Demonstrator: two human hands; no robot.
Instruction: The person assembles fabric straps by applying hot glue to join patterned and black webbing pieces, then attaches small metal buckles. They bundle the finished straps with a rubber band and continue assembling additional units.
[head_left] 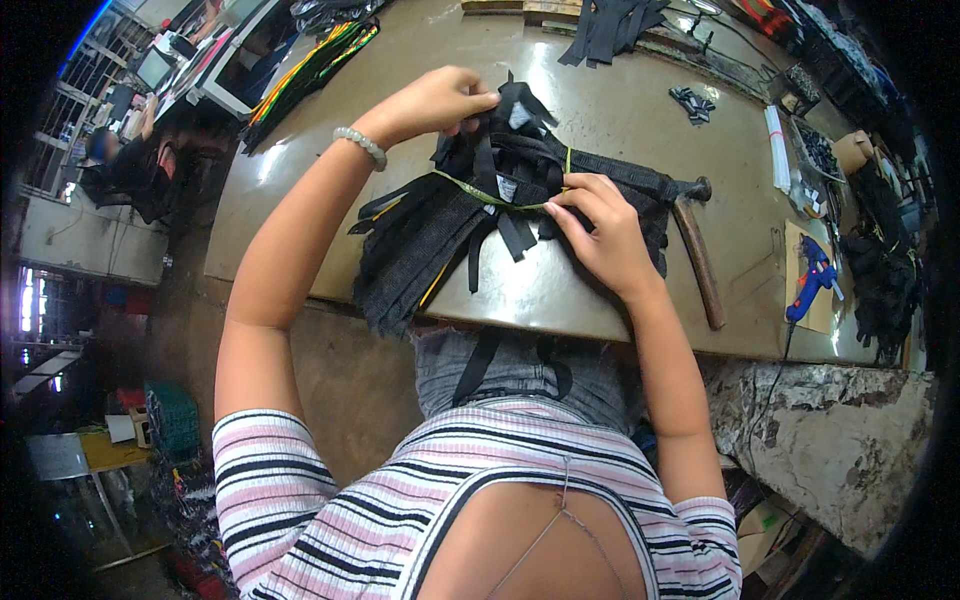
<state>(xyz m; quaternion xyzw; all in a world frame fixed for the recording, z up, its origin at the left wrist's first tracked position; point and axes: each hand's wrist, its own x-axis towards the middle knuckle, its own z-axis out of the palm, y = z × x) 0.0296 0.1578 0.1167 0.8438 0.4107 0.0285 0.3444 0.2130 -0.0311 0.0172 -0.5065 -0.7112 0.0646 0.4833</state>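
Observation:
A bundle of black woven straps (412, 258) lies near the table's front edge, its ends hanging slightly over it. A thin yellow-green tie (462, 186) runs around the bundle. With fingers curled, my left hand (440, 102) pinches a black strap at the far side of the bundle. Closer to me, my right hand (606, 228) has thumb and fingertips closed on the tie at the bundle's right part. White labels (507, 187) show among the straps. Just right of my right hand, a hammer (698, 262) with a wooden handle rests beside the straps.
A blue glue gun (816, 278) lies on a board at the right, its cord hanging over the front edge. Colourful straps (318, 78) lie at the far left, black strips (612, 28) at the back. A small dark bow-like piece (692, 104) sits at the back right.

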